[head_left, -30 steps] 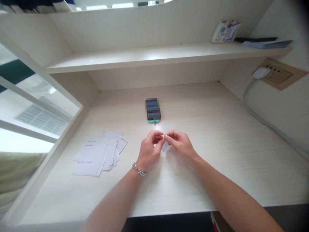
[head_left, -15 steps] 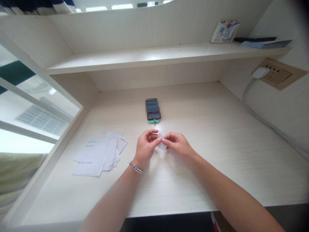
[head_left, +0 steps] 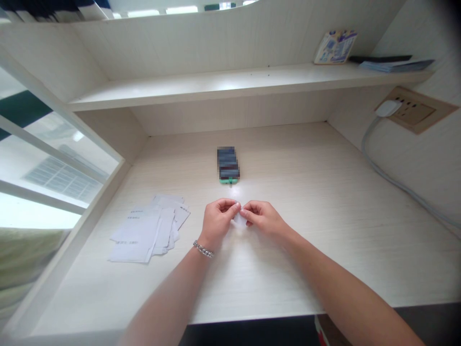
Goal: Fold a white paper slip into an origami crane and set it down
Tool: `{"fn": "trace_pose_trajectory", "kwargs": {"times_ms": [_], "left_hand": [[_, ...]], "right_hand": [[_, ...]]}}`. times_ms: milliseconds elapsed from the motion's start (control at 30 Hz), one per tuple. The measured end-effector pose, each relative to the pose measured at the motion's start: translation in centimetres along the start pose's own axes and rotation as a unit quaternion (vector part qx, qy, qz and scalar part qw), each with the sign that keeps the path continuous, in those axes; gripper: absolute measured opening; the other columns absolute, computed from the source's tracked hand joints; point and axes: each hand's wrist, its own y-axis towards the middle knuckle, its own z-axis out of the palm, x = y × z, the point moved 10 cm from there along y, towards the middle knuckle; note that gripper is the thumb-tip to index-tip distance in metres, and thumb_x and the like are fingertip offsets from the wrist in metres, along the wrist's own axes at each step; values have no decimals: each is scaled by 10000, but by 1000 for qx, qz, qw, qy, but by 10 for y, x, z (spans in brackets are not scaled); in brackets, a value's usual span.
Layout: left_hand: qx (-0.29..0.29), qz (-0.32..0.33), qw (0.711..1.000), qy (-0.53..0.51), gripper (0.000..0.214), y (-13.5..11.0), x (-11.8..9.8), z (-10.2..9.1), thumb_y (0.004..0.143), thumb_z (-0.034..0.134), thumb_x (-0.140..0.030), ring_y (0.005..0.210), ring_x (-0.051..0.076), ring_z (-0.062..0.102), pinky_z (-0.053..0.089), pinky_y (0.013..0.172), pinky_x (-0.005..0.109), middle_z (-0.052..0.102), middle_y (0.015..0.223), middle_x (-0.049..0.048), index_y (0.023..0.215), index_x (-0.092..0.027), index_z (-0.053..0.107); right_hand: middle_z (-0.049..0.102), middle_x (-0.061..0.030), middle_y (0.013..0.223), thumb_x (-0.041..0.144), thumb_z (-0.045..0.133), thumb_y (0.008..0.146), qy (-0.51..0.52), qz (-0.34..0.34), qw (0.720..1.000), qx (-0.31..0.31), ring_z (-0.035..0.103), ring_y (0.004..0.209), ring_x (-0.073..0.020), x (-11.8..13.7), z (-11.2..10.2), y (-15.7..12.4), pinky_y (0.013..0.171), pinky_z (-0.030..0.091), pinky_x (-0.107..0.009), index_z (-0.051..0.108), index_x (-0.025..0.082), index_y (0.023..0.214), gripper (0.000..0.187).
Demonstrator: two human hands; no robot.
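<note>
A small white piece of paper [head_left: 239,220] is pinched between my two hands above the middle of the desk. My left hand [head_left: 219,216], with a silver chain bracelet [head_left: 203,249] at its wrist, grips the paper's left side between thumb and fingers. From the other side, my right hand [head_left: 264,216] pinches it, the two thumb tips almost meeting. Fingers cover much of the paper, so its folds cannot be made out. Just beyond the hands lies a phone [head_left: 228,162], its screen blurred out and its near end green.
Several printed paper slips [head_left: 144,230] lie in a loose pile at the left. A shelf [head_left: 201,86] runs across the back, holding a small carton [head_left: 334,47] and flat booklets [head_left: 396,65]. A grey cable [head_left: 382,173] hangs from the wall socket [head_left: 419,113] at the right.
Both hands have shifted slightly toward me, and the fingers have closed further over the paper, so less of it shows. The phone and the pile of slips have stayed put.
</note>
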Motion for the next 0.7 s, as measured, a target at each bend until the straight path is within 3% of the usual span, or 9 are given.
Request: {"fn": "trace_pose_trajectory", "kwargs": {"times_ms": [167,300,533,700], "left_hand": [[49,-13,999,-19,301,-2,1,11,689,678,-347,672,142,600,491,593,250,669,834,92,873,-109,663],[69,-12,997,-16,286,-4,-2,15,683,684,-338,609,134,601,503,597,273,670,789,87,847,-105,660],[21,9,1000,-14,219,-3,-10,6,661,696,-271,586,121,583,487,571,247,657,707,59,794,-103,648],[51,2,998,-25,221,-3,-9,12,678,682,-280,610,124,575,470,575,242,658,726,66,805,-102,645]], "right_hand": [[556,5,576,391,573,781,-6,-23,997,-70,506,528,-113,6,-15,-2,508,384,-234,601,153,725,245],[567,-3,576,422,584,769,17,-25,995,-98,515,522,-116,6,-22,-2,497,404,-239,620,152,742,274],[639,-35,671,442,683,669,114,19,993,-9,580,584,-128,-6,-2,2,564,479,-258,602,137,785,337],[626,-18,645,404,692,667,99,13,995,-1,546,515,-105,-4,-1,1,498,431,-234,583,146,725,286]]}}
